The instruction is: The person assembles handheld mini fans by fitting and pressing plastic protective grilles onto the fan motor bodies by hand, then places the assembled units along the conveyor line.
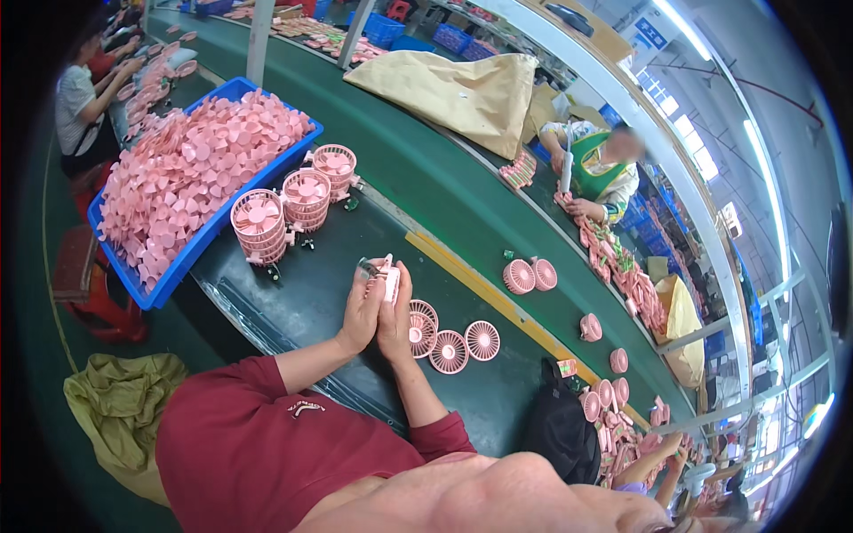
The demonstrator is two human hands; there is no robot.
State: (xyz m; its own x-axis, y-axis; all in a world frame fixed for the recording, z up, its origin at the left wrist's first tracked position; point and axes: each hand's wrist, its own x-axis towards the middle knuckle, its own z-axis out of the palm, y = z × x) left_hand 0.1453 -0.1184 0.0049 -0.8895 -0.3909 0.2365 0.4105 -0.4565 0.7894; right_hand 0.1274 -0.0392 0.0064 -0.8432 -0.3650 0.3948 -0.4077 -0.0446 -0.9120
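Pink part (391,284) held between both hands (360,318).

Left hand (359,315) and right hand (394,318) cup close together.

On the bench (355,244), fan housings (259,229) stand ahead and left of your hands (394,329), between them and a tub (160,289) of small parts (195,160) farther left. Grilles (449,353) lie just right of your hands; a bag (560,426) sits farther right. Beyond the bench runs a belt (404,182).
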